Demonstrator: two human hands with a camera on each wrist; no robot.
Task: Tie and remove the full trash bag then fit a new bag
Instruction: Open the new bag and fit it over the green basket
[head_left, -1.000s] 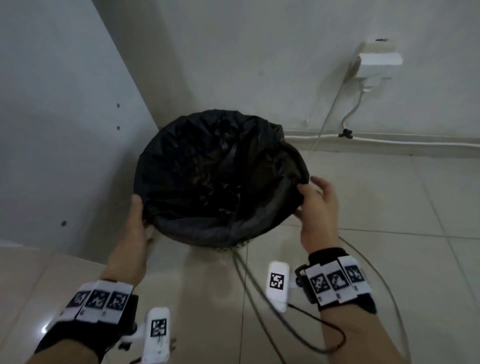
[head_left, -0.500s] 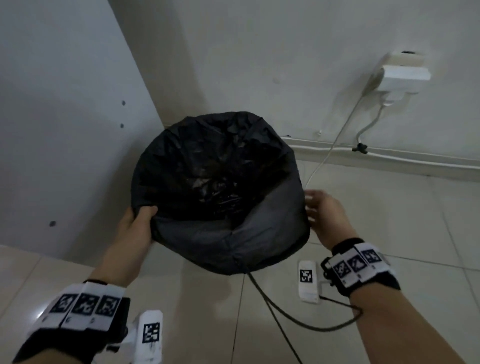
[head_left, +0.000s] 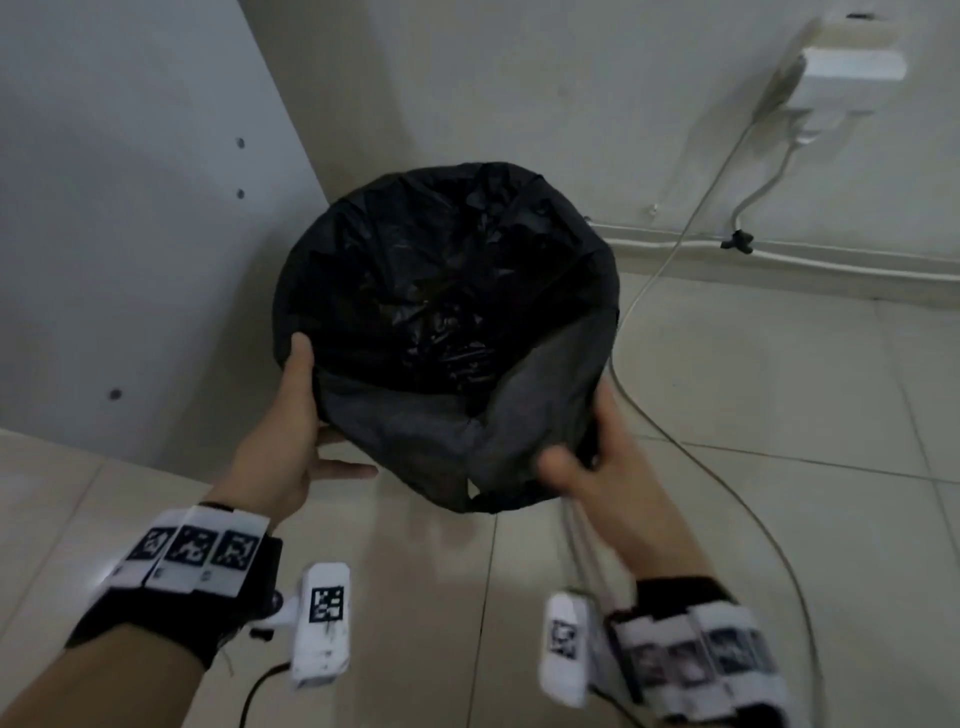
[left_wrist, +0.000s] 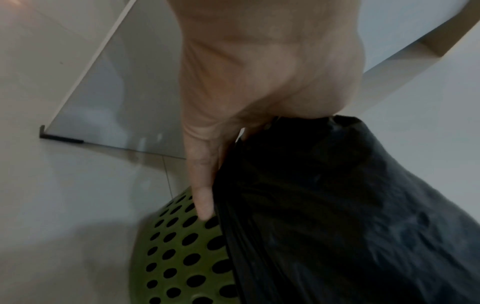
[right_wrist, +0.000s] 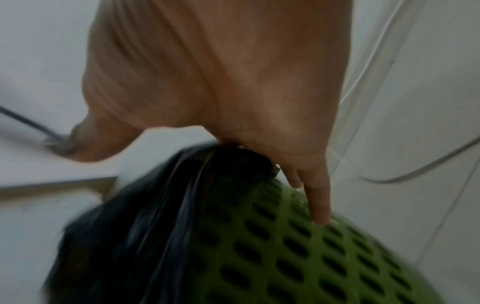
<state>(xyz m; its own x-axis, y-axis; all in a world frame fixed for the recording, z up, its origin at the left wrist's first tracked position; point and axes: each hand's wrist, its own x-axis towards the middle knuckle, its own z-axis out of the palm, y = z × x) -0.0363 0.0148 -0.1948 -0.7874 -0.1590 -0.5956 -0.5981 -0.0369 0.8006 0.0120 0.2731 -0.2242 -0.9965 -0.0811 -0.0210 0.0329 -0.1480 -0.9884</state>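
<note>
Here both hands, left hand (head_left: 291, 415) and right hand (head_left: 608, 462), pinch the crinkled black plastic trash bag (head_left: 447, 312) at the perforated green plastic bin (left_wrist: 182, 257).

Both forearms bare, no sleeves. Left hand (head_left: 291, 457): bare, no glove or ring seen. Behind its fingers, a black wrist strap (head_left: 171, 618) carrying three white tiles printed with black square codes. A white block with one code marker (head_left: 323, 629) juts from the strap's inner side; thin black cable (head_left: 260, 691) trails from it. Right hand (head_left: 613, 467): bare; same black band, coded tiles (head_left: 696, 660) and white block (head_left: 566, 649), all blurred.
</note>
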